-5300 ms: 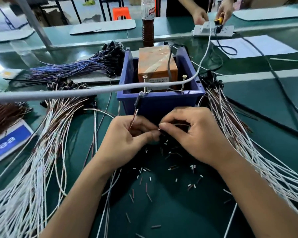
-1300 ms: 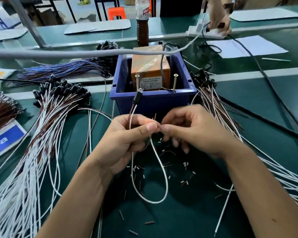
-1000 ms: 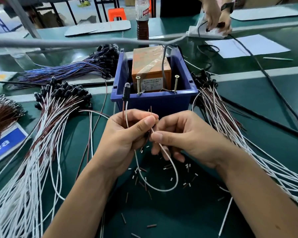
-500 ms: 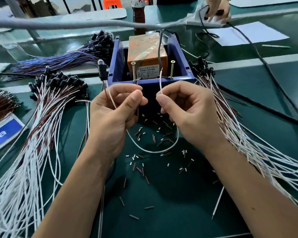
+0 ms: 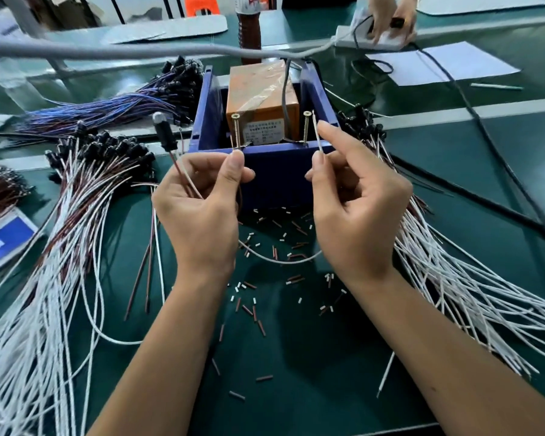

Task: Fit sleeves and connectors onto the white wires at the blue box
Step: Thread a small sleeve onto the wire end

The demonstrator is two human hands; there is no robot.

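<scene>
The blue box [image 5: 277,171] stands in the middle with an orange block [image 5: 261,99] inside and two upright screws [image 5: 237,130] at its front edge. My left hand [image 5: 202,212] pinches a wire pair just below the left screw; its black connector [image 5: 163,131] sticks up to the left. My right hand [image 5: 356,202] pinches the white wire [image 5: 317,138], whose free end points up beside the right screw. That wire hangs in a loop [image 5: 277,261] between both hands. Short white and brown sleeves [image 5: 283,243] lie scattered on the green mat.
Bundles of white and brown wires with black connectors lie at the left [image 5: 76,215] and right [image 5: 453,272]. Blue wires [image 5: 107,108] lie at the back left. A grey cable [image 5: 123,51] crosses above. A bottle [image 5: 249,26] stands behind the box; another person's hands [image 5: 387,17] work at a power strip.
Both hands rose from the mat to the box's front edge and moved apart. The white wire's free end now points up by the right screw, and the connector swung up left.
</scene>
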